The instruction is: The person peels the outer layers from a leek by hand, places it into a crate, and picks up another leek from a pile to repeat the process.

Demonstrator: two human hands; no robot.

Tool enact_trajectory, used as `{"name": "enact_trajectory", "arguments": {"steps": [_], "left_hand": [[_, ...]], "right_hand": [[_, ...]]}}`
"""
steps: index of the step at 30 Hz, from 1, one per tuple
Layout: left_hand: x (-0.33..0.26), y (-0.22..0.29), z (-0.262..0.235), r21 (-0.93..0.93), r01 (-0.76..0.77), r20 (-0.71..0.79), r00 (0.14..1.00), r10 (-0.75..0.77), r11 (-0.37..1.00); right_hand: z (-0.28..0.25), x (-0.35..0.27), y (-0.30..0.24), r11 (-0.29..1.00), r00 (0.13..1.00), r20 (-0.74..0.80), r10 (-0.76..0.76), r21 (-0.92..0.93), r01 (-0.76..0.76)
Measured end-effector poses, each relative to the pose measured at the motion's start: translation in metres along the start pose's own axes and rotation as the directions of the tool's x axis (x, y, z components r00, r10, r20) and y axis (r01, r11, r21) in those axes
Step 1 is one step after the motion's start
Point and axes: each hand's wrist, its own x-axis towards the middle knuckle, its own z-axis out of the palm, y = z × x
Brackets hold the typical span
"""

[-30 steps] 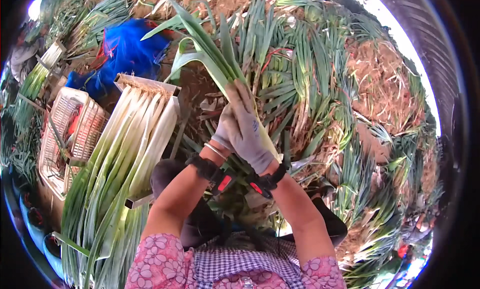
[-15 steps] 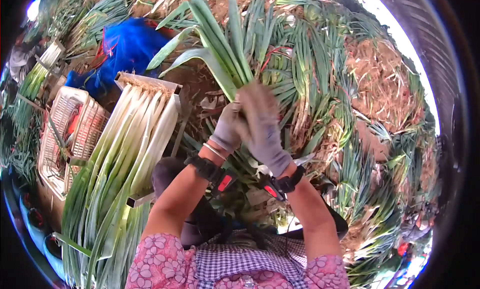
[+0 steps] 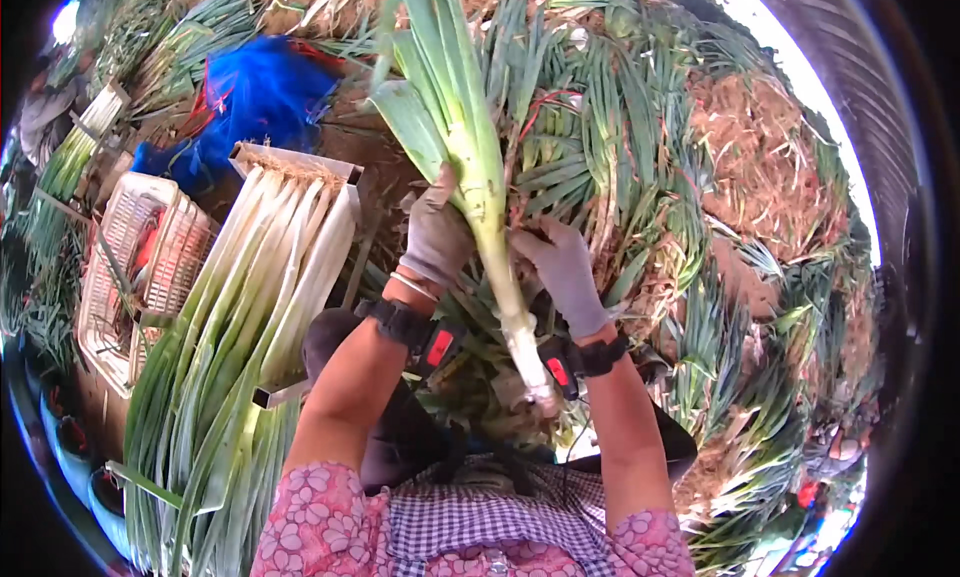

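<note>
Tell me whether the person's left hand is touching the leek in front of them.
Touching. The head view shows the gloved left hand against the side of the leek, its thumb resting on the lower leaves.

Matt cloth is worn on the left hand (image 3: 438, 239) and right hand (image 3: 566, 275); a smooth sheen is shown by the leek (image 3: 480, 189). Rough roots (image 3: 287, 170) are seen at the upper edge of the metal rack (image 3: 342, 168); the basket (image 3: 183, 265) is moulded plastic.
</note>
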Motion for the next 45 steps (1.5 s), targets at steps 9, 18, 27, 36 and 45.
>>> {"name": "enact_trajectory", "arguments": {"steps": [9,18,27,36,45], "left_hand": [[0.001,0.015,0.005,-0.084,-0.018,-0.060,0.998,0.013,0.996],[0.014,0.035,-0.010,0.151,-0.183,-0.107,0.974,0.200,0.972],[0.014,0.016,-0.003,0.515,-0.031,-0.117,0.987,0.106,0.856],[0.044,0.008,-0.044,0.620,0.042,-0.352,0.907,0.230,0.783],[0.073,0.040,-0.044,0.642,0.163,-0.560,0.767,0.313,0.749]], "right_hand": [[-0.014,-0.039,0.096,0.735,0.998,0.034,0.044,-0.678,-0.009],[-0.013,-0.059,0.055,0.994,0.953,0.285,0.105,-0.017,-0.105],[0.003,-0.060,0.061,0.965,0.922,0.363,-0.135,0.258,0.040],[-0.036,-0.139,0.068,0.982,0.968,0.208,0.138,-0.155,-0.107],[-0.043,-0.178,0.018,0.977,0.997,0.060,0.039,-0.211,-0.025]]}}
